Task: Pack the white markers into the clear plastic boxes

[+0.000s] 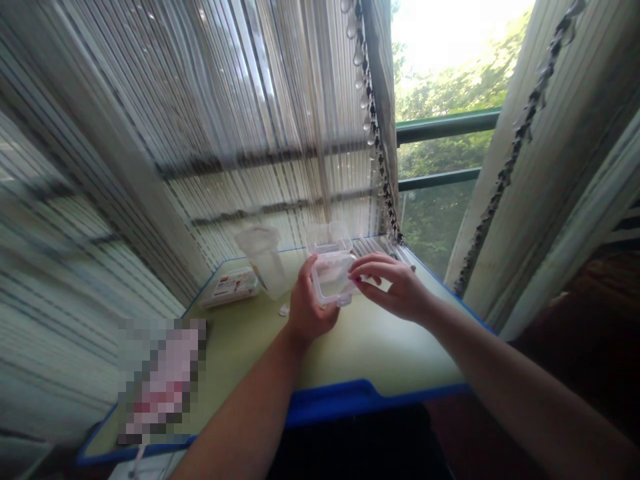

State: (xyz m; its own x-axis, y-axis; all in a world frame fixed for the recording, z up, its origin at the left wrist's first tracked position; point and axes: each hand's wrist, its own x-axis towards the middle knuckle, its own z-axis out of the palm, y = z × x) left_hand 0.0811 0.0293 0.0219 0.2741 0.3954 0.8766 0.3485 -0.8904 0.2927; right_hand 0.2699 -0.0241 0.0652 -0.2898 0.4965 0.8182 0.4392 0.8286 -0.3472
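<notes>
My left hand (pixel 306 308) grips the left side of a small clear plastic box (pixel 333 277) held just above the table. Its hinged clear lid (pixel 329 237) stands open behind it. My right hand (pixel 393 283) rests on the box's right edge, fingers curled over the rim. What lies inside the box is too blurred to make out.
A pale green table with a blue rim (pixel 350 393) sits under the window. A clear plastic cup (pixel 265 260) stands left of the box, with a flat printed packet (pixel 231 285) beside it. A pixelated object (pixel 160 380) lies at the near left. Striped curtains (pixel 200 133) hang behind.
</notes>
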